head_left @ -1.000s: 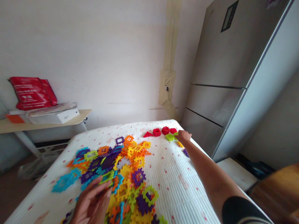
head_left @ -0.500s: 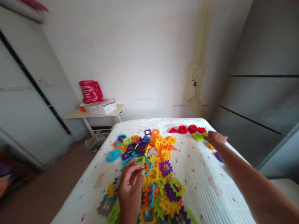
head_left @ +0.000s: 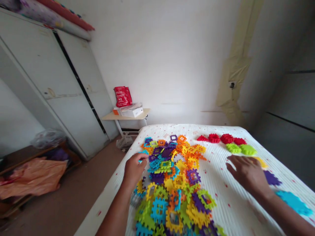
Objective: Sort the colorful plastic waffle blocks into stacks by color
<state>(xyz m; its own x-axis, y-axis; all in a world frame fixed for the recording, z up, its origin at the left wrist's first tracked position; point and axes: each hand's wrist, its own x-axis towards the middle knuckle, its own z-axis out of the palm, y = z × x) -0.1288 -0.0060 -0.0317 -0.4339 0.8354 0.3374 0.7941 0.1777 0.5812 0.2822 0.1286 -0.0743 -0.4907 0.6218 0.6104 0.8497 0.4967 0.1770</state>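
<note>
Tile [head_left: 260,161] partly behind right hand [head_left: 247,173].

A white ribbed bed cover dotted with red [head_left: 221,183] is strewn with a heap of multicoloured plastic interlocking tiles [head_left: 172,177]. A row of red tiles [head_left: 221,138] is laid near the far edge, with two lime-green tiles [head_left: 241,149] just before it. A yellow tile [head_left: 261,161], a purple tile [head_left: 272,178] and a cyan tile [head_left: 294,202] are set along the right side.

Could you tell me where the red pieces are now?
Head view: the red pieces lie in a row, far right on the bed, just beyond the green pair.
</note>
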